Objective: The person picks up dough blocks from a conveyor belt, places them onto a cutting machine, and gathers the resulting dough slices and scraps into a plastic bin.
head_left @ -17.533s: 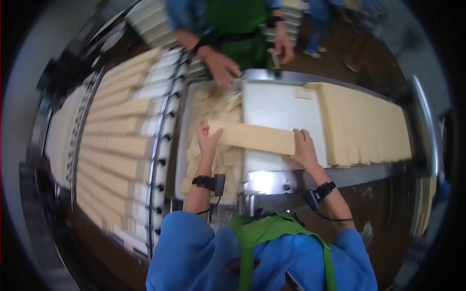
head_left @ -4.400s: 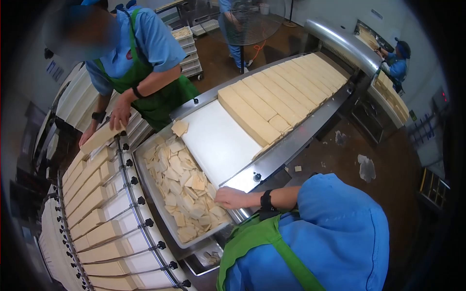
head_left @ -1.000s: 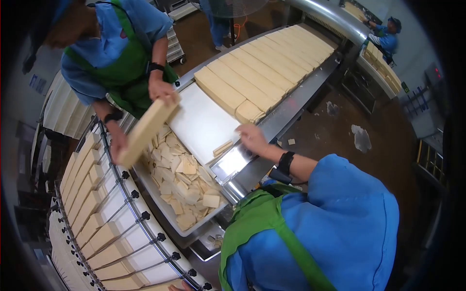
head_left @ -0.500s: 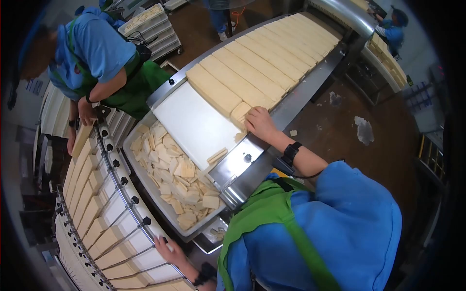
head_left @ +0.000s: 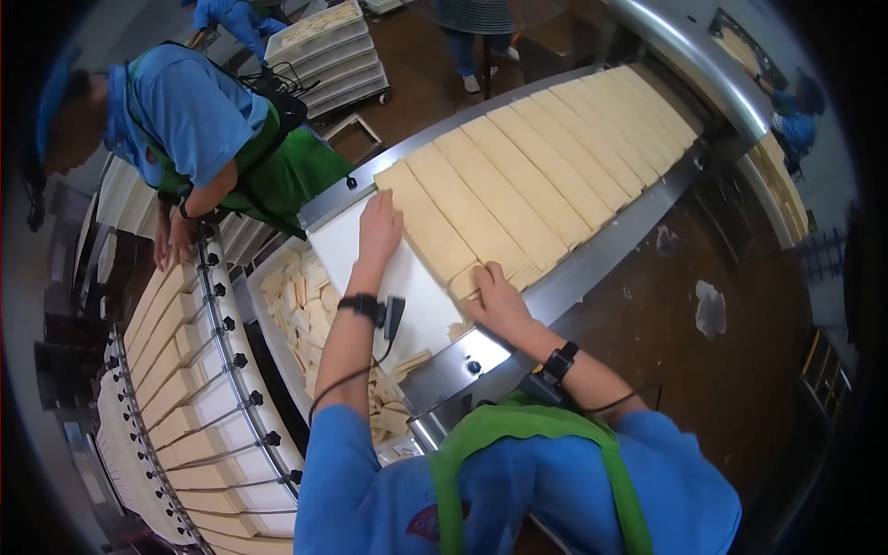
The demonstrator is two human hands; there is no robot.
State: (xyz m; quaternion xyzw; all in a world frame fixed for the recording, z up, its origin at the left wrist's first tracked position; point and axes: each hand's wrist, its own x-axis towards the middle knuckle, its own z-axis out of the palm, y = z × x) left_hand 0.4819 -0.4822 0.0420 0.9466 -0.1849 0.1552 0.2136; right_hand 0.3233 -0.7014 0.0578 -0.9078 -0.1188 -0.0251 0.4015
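Observation:
Pale yellow slabs (head_left: 495, 199) lie side by side across a conveyor, forming a long row. My left hand (head_left: 377, 231) is at the far end of the nearest slab (head_left: 430, 217), its fingers closed against that end. At the near end of the same slab, my right hand (head_left: 504, 301) has its fingers bent over a short cut piece (head_left: 462, 280). The undersides of both grips are hidden. Beneath my left forearm is a bare white belt (head_left: 344, 242).
A grey tub (head_left: 264, 268) of broken pale pieces stands beside the belt's end. Left of it, a second line carries slabs between metal rods (head_left: 245, 402); a co-worker (head_left: 190, 120) has both hands there. Stacked white trays (head_left: 328, 55) stand behind. A metal roller housing (head_left: 703, 60) spans the conveyor.
My left hand has left the rod-lined rail and come up to the far end of the nearest slab. My right hand stays at the near end. The camera view has shifted.

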